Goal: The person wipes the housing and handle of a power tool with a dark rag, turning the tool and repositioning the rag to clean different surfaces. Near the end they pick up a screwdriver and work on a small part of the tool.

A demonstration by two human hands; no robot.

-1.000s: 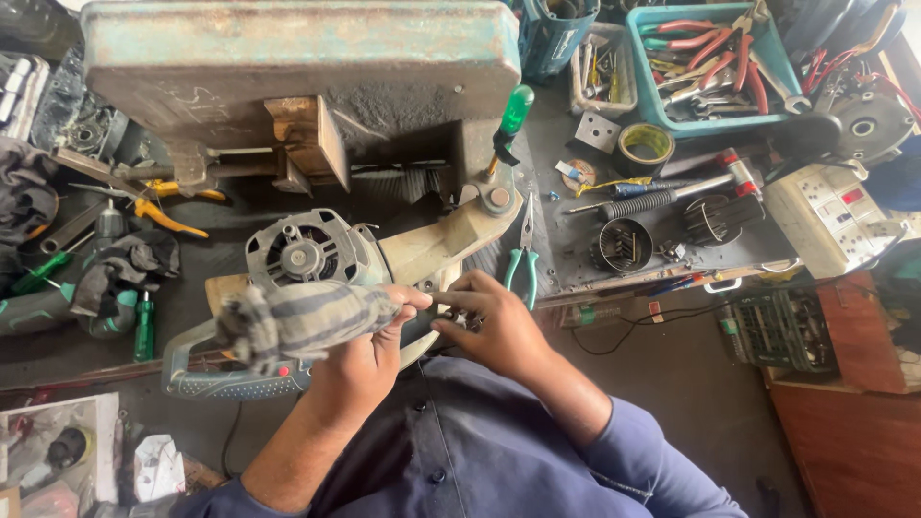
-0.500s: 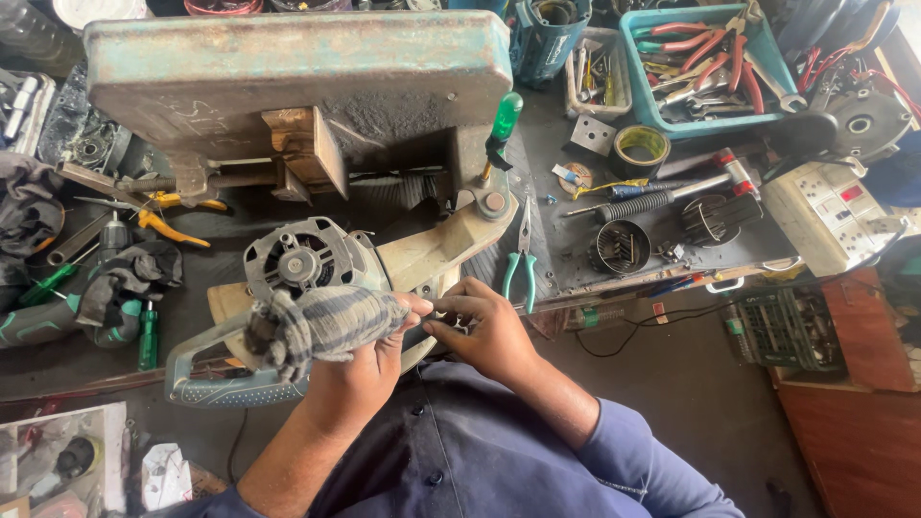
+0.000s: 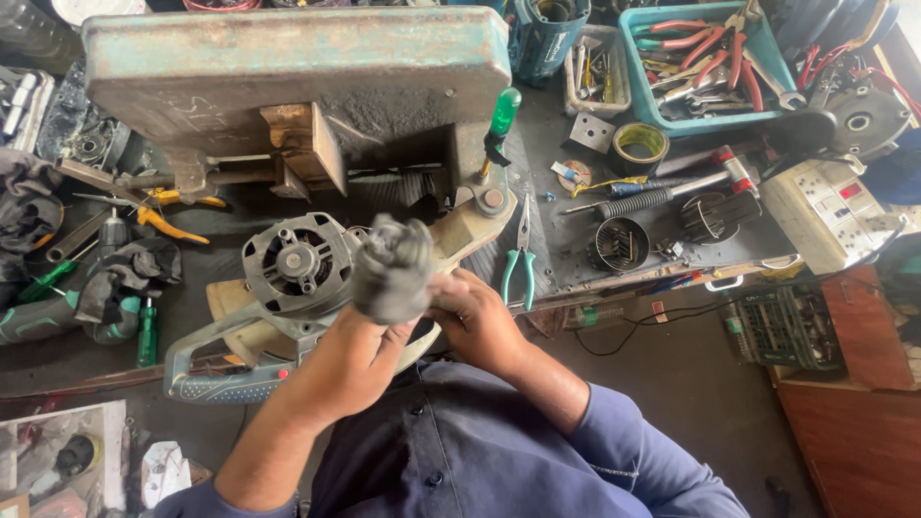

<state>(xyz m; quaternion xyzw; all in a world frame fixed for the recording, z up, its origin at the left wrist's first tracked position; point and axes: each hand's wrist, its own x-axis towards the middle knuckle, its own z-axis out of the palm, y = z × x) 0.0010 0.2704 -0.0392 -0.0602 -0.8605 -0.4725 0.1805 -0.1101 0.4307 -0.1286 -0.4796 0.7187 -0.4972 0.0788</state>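
Note:
My left hand (image 3: 357, 360) grips a grey motor housing part (image 3: 391, 267), held up on end above the bench. My right hand (image 3: 477, 321) touches the same part from its right side, fingers curled against it. Just left of the part lies a grey power tool (image 3: 288, 264) with a round vented motor end and a teal handle (image 3: 206, 369). A cream-coloured blade guard (image 3: 470, 223) of that tool shows behind my hands.
A large worn teal metal block (image 3: 288, 67) fills the back of the bench. Teal-handled pliers (image 3: 520, 257) lie right of my hands, a green screwdriver (image 3: 499, 120) behind. A blue tray (image 3: 705, 62) of red-handled tools, a white power strip (image 3: 825, 206) and two round black parts (image 3: 619, 242) sit right.
My left hand has lifted the grey part up and to the right, turning it on end. My right hand has followed it, staying against it.

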